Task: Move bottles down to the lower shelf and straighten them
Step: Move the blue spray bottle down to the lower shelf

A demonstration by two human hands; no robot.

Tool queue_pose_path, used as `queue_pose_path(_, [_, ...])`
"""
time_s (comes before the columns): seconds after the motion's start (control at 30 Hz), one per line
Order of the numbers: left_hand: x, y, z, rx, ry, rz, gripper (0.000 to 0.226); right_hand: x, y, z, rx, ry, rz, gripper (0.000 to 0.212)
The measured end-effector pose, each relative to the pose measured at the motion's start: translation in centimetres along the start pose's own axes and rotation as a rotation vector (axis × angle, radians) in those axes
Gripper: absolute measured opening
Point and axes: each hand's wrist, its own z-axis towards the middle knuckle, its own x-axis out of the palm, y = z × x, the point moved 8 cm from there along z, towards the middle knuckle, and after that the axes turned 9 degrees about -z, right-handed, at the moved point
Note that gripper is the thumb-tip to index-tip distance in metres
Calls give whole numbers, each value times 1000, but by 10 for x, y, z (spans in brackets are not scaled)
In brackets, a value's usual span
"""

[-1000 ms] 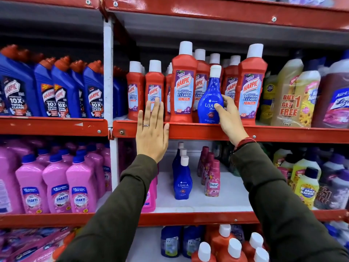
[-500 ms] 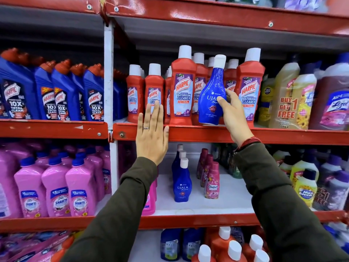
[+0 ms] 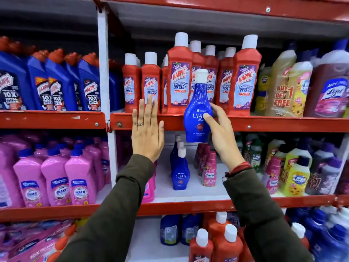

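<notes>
Head view, shop racking with red shelf rails. Upper shelf (image 3: pixel 264 124): red Harpic bathroom-cleaner bottles (image 3: pixel 179 76) with white caps stand upright in rows, two taller ones at the front; blue Harpic bottles (image 3: pixel 88 86) fill the bay to the left; yellow and purple cleaner bottles (image 3: pixel 294 87) sit to the right. Contents not visible through the opaque walls.

Lower shelf (image 3: pixel 188 206): a short file of blue Ujala bottles (image 3: pixel 179 171) stands upright near the middle, white caps one behind another. Just beside them on the right, small pink Comfort bottles (image 3: pixel 209 171). Pink Shakti bottles (image 3: pixel 56 178) crowd the left bay. White shelf floor is bare in front of the Ujala file.

Task item: one blue Ujala bottle (image 3: pixel 196 110), white cap up, roughly upright, held in the air in front of the upper shelf rail, its base level with the gap above the lower shelf, directly over the Ujala file.

Right hand (image 3: pixel 221 133): closed around that bottle from its right side, thumb across the label, fingers behind.

Left hand (image 3: pixel 147 129): flat, fingers straight and together, holding nothing; it lies over the upper rail, fingertips reaching the small red Harpic bottles. Contact with rail or bottles cannot be confirmed.
</notes>
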Motion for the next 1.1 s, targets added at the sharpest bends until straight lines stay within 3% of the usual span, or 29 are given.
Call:
queue_pose_path(0.17, [-3,4,-40,-2,-2,-47,61,18,-30,-40,39,39,36,34])
queue_pose_path(0.63, [29,39,-170,-124,235,-55,67,62,-168,-135,248,154,-17,37])
queue_pose_path(0.83, [47,48,-215,-156,318,19,65,63,-196,-135,336,80,-5,35])
queue_pose_path(1.1, [69,58,-238,-176,385,76,66,69,-222,-126,340,180,-31,37])
